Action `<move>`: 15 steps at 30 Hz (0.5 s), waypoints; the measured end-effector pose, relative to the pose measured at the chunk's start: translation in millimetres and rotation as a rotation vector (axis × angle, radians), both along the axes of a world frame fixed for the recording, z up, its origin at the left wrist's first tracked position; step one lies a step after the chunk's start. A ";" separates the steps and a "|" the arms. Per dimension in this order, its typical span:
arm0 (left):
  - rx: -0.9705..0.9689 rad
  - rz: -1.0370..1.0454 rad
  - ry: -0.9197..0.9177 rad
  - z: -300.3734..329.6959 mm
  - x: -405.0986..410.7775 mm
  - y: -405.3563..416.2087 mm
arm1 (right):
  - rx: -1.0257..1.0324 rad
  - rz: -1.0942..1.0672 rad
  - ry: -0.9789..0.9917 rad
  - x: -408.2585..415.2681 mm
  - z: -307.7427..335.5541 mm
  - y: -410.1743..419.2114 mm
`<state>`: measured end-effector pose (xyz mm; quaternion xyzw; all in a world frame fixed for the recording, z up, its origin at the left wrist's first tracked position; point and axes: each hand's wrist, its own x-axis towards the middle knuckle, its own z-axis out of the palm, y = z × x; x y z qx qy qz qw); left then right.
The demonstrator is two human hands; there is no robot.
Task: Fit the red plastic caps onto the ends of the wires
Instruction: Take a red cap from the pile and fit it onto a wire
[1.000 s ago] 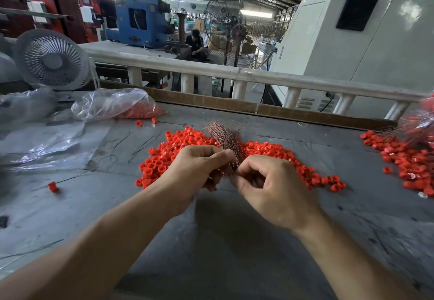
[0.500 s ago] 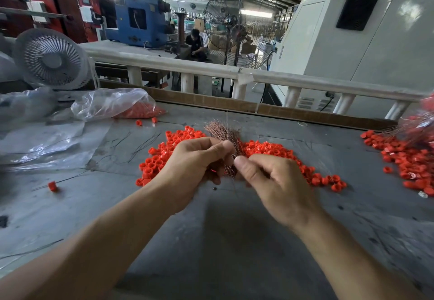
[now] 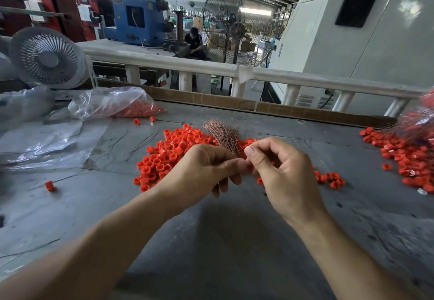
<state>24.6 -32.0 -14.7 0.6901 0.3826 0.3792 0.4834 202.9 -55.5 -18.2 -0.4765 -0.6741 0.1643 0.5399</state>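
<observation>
Over the desk (image 3: 223, 241) middle, the left hand (image 3: 202, 170) still clamps the wire bundle (image 3: 223, 135) above the red caps (image 3: 169, 156), while the right hand (image 3: 281, 173) has uncurled into a thumb-tip pinch, likely singling one wire

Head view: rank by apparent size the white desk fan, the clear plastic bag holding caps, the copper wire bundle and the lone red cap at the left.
1-2. White desk fan and clear plastic bag: look alike, and the fan is farther off, so unranked.
3. Copper wire bundle.
4. Lone red cap.
</observation>
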 end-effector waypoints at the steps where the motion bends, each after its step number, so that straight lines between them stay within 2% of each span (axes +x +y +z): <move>1: 0.009 0.041 -0.005 -0.3 -1.5 2.3 | 0.004 -0.011 0.012 0.7 -0.3 0.4; 5: 0.078 0.353 0.045 -1.1 -16.2 16.6 | -0.027 -0.040 0.112 1.8 -1.9 2.6; 8: 0.276 0.553 0.242 -0.7 -28.3 25.6 | -0.045 -0.045 0.165 1.5 -1.9 3.1; 11: 0.349 0.610 0.437 -0.9 -32.3 28.0 | -0.052 -0.052 0.195 1.9 -1.3 3.3; 15: 0.402 0.573 0.623 -9.5 -30.6 27.6 | -0.062 -0.065 0.201 3.0 -1.0 3.4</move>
